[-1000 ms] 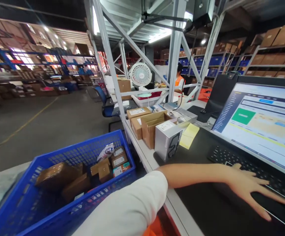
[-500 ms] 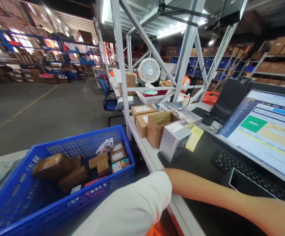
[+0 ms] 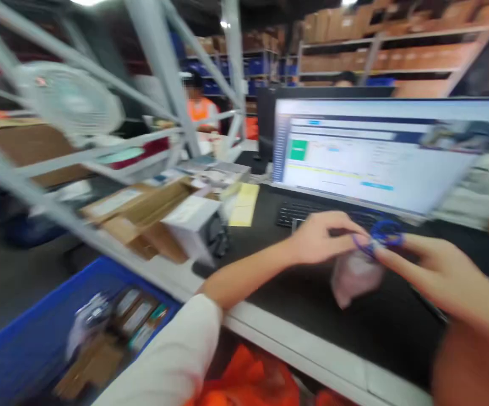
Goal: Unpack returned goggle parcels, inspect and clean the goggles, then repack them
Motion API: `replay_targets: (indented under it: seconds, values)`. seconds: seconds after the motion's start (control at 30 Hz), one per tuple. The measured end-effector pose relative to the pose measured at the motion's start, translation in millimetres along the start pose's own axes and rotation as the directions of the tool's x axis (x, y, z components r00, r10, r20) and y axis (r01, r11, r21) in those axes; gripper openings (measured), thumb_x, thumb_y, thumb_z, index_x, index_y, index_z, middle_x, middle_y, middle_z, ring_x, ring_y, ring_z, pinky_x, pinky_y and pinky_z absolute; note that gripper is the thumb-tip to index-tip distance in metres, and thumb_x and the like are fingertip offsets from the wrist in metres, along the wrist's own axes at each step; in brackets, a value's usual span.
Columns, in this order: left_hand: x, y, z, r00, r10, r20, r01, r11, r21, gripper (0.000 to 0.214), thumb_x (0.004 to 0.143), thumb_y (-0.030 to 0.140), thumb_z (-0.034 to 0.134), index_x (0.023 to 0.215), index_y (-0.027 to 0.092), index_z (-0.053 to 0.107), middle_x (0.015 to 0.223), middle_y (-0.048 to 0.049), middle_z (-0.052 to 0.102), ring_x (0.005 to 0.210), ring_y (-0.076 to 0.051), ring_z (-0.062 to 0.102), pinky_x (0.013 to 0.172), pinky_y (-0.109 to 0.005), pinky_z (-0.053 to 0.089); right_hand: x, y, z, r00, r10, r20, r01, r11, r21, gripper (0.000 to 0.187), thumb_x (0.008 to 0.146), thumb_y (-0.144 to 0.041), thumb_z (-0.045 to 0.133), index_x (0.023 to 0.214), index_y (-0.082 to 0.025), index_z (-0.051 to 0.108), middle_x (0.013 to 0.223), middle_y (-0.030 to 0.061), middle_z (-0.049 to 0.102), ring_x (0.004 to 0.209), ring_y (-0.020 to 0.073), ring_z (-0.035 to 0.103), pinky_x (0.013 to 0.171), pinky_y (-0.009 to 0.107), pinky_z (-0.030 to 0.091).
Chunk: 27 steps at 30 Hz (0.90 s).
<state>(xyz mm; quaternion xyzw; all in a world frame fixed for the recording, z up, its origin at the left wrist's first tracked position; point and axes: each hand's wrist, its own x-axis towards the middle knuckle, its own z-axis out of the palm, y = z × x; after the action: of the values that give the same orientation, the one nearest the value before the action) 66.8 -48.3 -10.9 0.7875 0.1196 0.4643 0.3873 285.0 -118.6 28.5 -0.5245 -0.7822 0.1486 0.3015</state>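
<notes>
The picture is smeared by motion. My left hand and my right hand meet over the black mat in front of the laptop. Both pinch a small clear bag with a blue ring-like thing at its top. The bag hangs between my fingers, just above the mat and near the keyboard.
A grey box, open cardboard boxes and yellow notes lie left of the laptop. A blue crate with parcels stands at lower left. A fan and a person in an orange vest are behind the steel frame.
My view swung right toward the laptop. My left hand left the laptop's keys and touchpad, my right hand came in, and both now hold a small bag with a blue ring.
</notes>
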Motion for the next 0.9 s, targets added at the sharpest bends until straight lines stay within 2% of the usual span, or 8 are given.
replay_targets:
  seconds: [0.07,0.2,0.3,0.43,0.57,0.67,0.77,0.9]
  values:
    - [5.2,-2.0,-5.6,1.000,0.010,-0.010,-0.010,1.000,0.015,0.033,0.091,0.046,0.071,0.091,0.014,0.080,0.085,-0.0081,0.073,0.082,-0.016,0.067,0.082,-0.029,0.054,-2.3,4.9,-3.6,0.996,0.066,0.058,-0.069,0.996,0.054,0.042,0.095,-0.055,0.055,0.090,-0.021,0.080,0.091,0.0054,0.078,0.084,0.0272,0.071,0.076,0.035,0.056]
    - [12.1,-8.4,-8.2,1.000,0.004,0.024,-0.005,0.999,0.038,0.035,0.098,0.044,0.061,0.085,0.017,0.079,0.084,-0.0061,0.070,0.076,-0.014,0.065,0.075,-0.027,0.052,7.9,12.0,-8.0,0.991,0.130,0.040,-0.134,0.984,0.118,0.044,0.097,-0.048,0.052,0.073,-0.018,0.072,0.072,0.0031,0.072,0.070,0.0187,0.064,0.065,0.028,0.046]
    - [10.4,-8.7,-4.6,0.999,-0.004,-0.033,0.006,0.997,0.078,0.039,0.099,0.047,0.060,0.080,0.017,0.077,0.086,-0.0064,0.070,0.078,-0.014,0.064,0.074,-0.028,0.051,9.2,11.6,-12.5,0.995,0.101,0.001,-0.100,0.979,0.175,0.041,0.095,-0.046,0.057,0.068,-0.018,0.070,0.066,0.0016,0.067,0.063,0.0152,0.057,0.060,0.026,0.041]
    - [10.4,-8.5,-5.6,0.998,-0.061,-0.027,0.063,0.994,0.092,0.043,0.101,0.046,0.056,0.074,0.016,0.072,0.081,-0.0054,0.068,0.076,-0.014,0.063,0.074,-0.028,0.049,7.0,11.7,-20.5,0.999,0.037,-0.013,-0.030,0.932,0.362,0.036,0.093,-0.043,0.063,0.068,-0.019,0.073,0.068,0.0023,0.070,0.067,0.0155,0.061,0.064,0.026,0.044]
    - [10.0,-11.5,-7.1,0.991,-0.104,0.089,0.101,0.994,0.041,0.047,0.101,0.049,0.055,0.070,0.016,0.066,0.075,-0.0042,0.065,0.073,-0.014,0.061,0.073,-0.028,0.048,8.7,14.1,-17.5,1.000,0.022,0.004,-0.020,0.811,0.585,0.030,0.090,-0.039,0.071,0.067,-0.020,0.075,0.063,0.0025,0.070,0.063,0.0150,0.063,0.066,0.026,0.048]
    - [7.2,-17.5,-3.8,0.981,-0.155,0.113,0.155,0.988,0.009,0.043,0.092,0.058,0.065,0.108,0.018,0.069,0.112,-0.0095,0.067,0.089,-0.017,0.068,0.079,-0.031,0.052,11.6,15.5,-8.3,0.997,0.081,-0.014,-0.044,0.670,0.741,0.027,0.088,-0.041,0.075,0.071,-0.020,0.077,0.058,0.0020,0.068,0.055,0.0146,0.061,0.060,0.026,0.049]
    - [5.2,-21.6,0.0,0.965,-0.200,0.168,0.174,0.972,0.157,0.070,0.083,0.059,0.075,0.141,0.026,0.054,0.143,-0.0135,0.054,0.110,-0.024,0.068,0.089,-0.036,0.053,13.3,14.9,-2.5,0.989,0.144,-0.044,-0.045,0.556,0.830,0.028,0.086,-0.045,0.077,0.076,-0.019,0.078,0.057,0.0024,0.067,0.052,0.0149,0.061,0.056,0.027,0.051]
    - [7.4,-18.2,2.2,0.947,-0.162,0.277,0.057,0.934,0.352,0.039,0.086,0.050,0.075,0.111,0.020,0.072,0.116,-0.0107,0.068,0.111,-0.026,0.065,0.101,-0.041,0.051,12.9,12.7,-3.8,0.975,0.203,-0.094,-0.019,0.494,0.869,0.030,0.085,-0.047,0.080,0.086,-0.017,0.080,0.061,0.0033,0.069,0.056,0.0143,0.064,0.056,0.024,0.053]
